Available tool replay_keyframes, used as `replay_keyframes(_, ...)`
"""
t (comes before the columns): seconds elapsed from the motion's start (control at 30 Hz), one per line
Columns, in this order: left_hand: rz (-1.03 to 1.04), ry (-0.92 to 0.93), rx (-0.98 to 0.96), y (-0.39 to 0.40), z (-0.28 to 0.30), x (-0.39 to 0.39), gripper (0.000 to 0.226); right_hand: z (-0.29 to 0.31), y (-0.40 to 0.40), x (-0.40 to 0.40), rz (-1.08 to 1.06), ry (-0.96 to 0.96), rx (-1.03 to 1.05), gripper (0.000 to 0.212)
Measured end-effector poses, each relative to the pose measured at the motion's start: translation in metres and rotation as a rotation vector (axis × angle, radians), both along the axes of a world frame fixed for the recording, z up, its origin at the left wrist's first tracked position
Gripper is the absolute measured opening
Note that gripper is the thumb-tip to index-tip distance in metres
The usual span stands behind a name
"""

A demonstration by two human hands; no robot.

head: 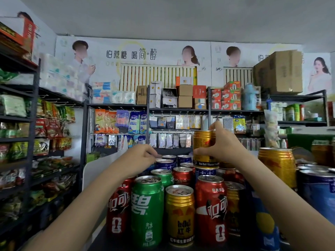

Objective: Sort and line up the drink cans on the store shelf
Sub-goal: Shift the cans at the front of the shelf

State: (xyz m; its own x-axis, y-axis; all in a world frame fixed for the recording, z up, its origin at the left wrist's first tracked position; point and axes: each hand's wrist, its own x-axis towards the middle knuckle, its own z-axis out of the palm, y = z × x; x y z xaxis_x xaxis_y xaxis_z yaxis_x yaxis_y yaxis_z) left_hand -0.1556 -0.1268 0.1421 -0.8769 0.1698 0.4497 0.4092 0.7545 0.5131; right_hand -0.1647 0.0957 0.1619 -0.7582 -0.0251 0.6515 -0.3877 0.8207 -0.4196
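**Gold Red Bull can held above the crowded can display**

Your right hand grips a gold Red Bull can from its right side, fingers curled over the top rim and thumb hooked under the lower band, holding it upright above the back rows of the cluster, just over a blue can. Your left hand reaches in low on the left, its fingers bent down at the rims of the blue cans in the far row; you cannot tell whether they pinch one or only touch it.

In front of you the cans stand upright and mixed on the dark shelf: a green Sprite can front left, a red Coca-Cola can just beside it on the left, a short gold Red Bull can in the middle and another red Coca-Cola can to its right. Behind them sit a second green can and a small red can. On the right, a larger gold can stands near a big blue can. Racks of snack packets line the left wall, and a cardboard box rests on the top rack at the right.
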Motion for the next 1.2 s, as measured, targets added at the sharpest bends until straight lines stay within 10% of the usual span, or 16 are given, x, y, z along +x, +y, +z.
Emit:
replay_keyframes(0.53,0.087,0.064,0.143,-0.026,-0.003,-0.013,0.017,-0.010,-0.021,-0.001,0.065,0.226,-0.063,0.065)
replay_keyframes(1.2,-0.051,0.100,0.013,-0.018,-0.015,0.004,0.024,0.000,-0.046,-0.025,0.109,-0.010,-0.072,0.068)
